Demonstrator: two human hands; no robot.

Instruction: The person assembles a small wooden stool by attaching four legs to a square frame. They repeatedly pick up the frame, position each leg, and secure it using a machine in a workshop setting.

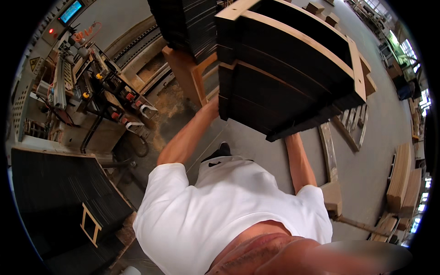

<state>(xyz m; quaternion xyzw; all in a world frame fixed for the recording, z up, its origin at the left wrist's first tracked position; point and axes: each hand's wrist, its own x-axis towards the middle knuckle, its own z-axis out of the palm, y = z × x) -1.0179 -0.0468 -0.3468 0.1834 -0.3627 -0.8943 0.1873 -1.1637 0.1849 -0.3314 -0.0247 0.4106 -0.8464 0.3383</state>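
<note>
A tall stack of wooden frames (284,87) with black sides and pale wood rails on top is in front of my chest, slightly tilted. My left hand (212,107) is against its lower left side, fingers mostly hidden behind it. My right hand (291,137) reaches under its near lower edge, and only the wrist end shows. Both hands appear to bear the stack between them. Just beyond my left hand stands another dark stack (185,27), on a brown wooden support (183,75).
At left is a machine (91,87) with clamps, hoses and a lit screen (70,12). A black stack with a small pale wooden frame (90,224) on it stands at lower left. Wooden pallets (353,126) lie on the right floor, with stacked boards (398,176) farther right. Sawdust (169,107) covers floor by the machine.
</note>
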